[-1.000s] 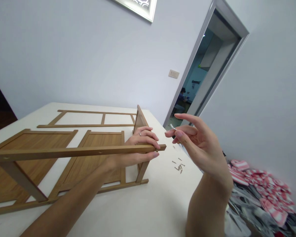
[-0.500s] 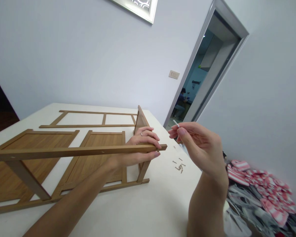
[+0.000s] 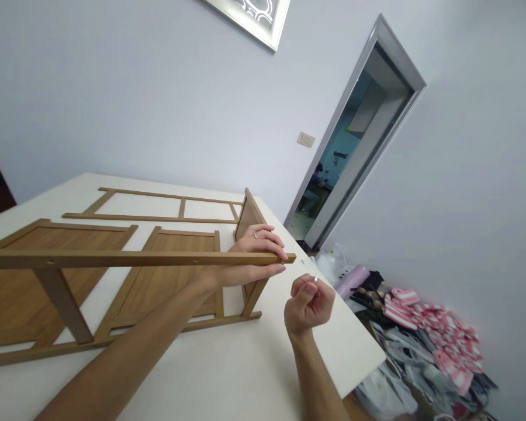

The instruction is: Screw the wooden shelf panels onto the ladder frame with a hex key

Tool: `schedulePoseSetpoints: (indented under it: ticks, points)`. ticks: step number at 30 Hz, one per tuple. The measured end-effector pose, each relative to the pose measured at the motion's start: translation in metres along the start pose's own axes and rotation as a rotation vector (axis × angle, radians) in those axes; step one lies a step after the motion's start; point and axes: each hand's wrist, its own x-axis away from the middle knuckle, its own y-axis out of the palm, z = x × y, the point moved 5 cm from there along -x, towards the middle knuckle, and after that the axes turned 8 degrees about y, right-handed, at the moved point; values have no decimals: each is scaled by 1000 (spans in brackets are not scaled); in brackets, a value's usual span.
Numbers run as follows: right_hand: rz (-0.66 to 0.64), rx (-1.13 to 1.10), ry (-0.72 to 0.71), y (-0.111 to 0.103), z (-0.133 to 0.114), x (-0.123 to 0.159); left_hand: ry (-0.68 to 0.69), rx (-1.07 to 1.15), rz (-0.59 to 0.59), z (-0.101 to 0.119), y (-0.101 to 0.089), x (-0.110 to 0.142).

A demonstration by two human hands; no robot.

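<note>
My left hand (image 3: 258, 248) grips the right end of a long wooden rail (image 3: 149, 258), fingers over its top and thumb beneath. A small screw head or hole shows in the rail near the fingertips. The rail belongs to an upright wooden frame with a slatted panel (image 3: 248, 213) at its right end. To the right of the rail's end, my right hand (image 3: 309, 304) is closed in a fist, apart from the wood. A thin silver rod (image 3: 316, 277), perhaps one end of a hex key, sticks up from it; the rest is hidden in the fingers.
Slatted wooden panels (image 3: 175, 257) and a ladder-like frame (image 3: 135, 219) lie on the white table (image 3: 210, 368). Clothes (image 3: 433, 327), bags and a purple roll (image 3: 353, 282) are piled beyond the table's right edge. A person sits in the room past the doorway (image 3: 333, 146).
My right hand has moved down and left, closing from a fingertip pinch into a fist around the rod. It now covers the loose screws' spot. My left hand keeps its grip.
</note>
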Motion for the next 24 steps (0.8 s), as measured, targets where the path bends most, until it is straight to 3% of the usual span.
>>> schedulePoseSetpoints:
  ticks: [8,18,21,24]
  points:
    - [-59,15,109,5,-6,24,8,8,-32,2,-2,-2]
    - [54,-20,47,24,-19,-27,18,-29,-92,5,-3,-4]
    - [116,-15,16,19,-17,-22,37,-33,-114,8,-3,-6]
    - [67,19,-36,13,-15,-6,41,-40,-117,7,-3,-7]
